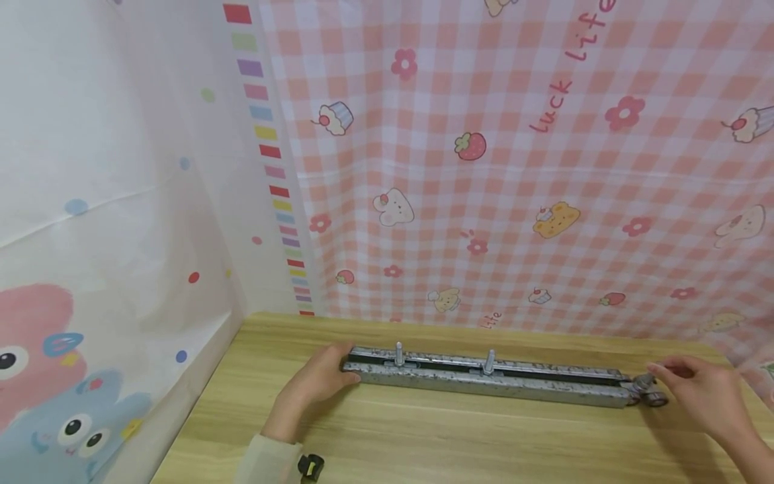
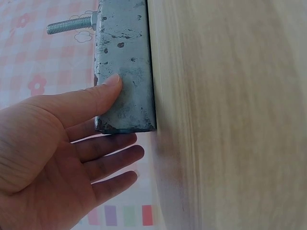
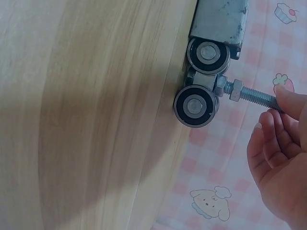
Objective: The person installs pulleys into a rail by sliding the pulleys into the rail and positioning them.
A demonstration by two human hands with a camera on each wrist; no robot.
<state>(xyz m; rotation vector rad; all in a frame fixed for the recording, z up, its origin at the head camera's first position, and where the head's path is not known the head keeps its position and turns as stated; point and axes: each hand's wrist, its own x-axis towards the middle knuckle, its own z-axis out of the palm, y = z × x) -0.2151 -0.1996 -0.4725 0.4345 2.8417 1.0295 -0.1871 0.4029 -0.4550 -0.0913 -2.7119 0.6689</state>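
Observation:
A grey, scuffed metal channel track (image 1: 484, 386) lies along the wooden table with its slot facing up. Two threaded bolts (image 1: 399, 354) stand up out of the slot. At the track's left end my left hand (image 1: 320, 375) grips it, thumb on the near face (image 2: 122, 62) and the other fingers partly hidden behind. A roller trolley (image 3: 196, 103) with ball-bearing wheels sits at the right end, one wheel against the track's mouth and one outside. My right hand (image 3: 283, 148) pinches the tip of its threaded bolt (image 3: 259, 97) between thumb and fingers.
The wooden tabletop (image 1: 423, 444) stretches in front of the track. Behind it hangs a pink checked cloth (image 1: 435, 175), and a white printed cloth (image 1: 121, 255) hangs at the left. A small black item (image 1: 311, 466) shows beside the left sleeve.

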